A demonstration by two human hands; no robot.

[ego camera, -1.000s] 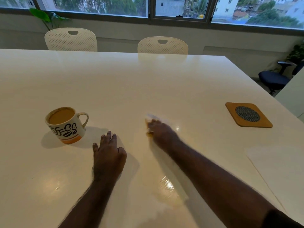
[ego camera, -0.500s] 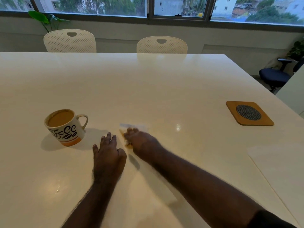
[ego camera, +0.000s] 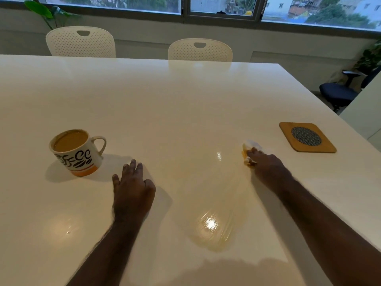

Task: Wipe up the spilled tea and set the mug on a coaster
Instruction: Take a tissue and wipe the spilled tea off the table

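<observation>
A white mug [ego camera: 78,152] with dark lettering and an orange base stands on the white table [ego camera: 185,104] at the left, full of milky tea. My left hand [ego camera: 133,189] lies flat on the table just right of the mug, fingers together, holding nothing. My right hand [ego camera: 266,167] presses a tea-stained white tissue [ego camera: 250,148] onto the table, left of the coaster. A thin smeared film of tea [ego camera: 214,226] shines on the table between my arms. The square wooden coaster [ego camera: 307,137] with a dark mesh centre lies at the right.
Two white perforated chairs [ego camera: 81,43] [ego camera: 200,50] stand at the table's far edge under the windows. A dark office chair [ego camera: 340,91] sits beyond the right edge, with a white surface [ego camera: 365,114] beside it. A leafy plant [ego camera: 44,12] is at the back left.
My right hand swept left with the tissue, close to my left hand, then far right toward the coaster. The wet smear is now uncovered. My left hand and the mug stayed still.
</observation>
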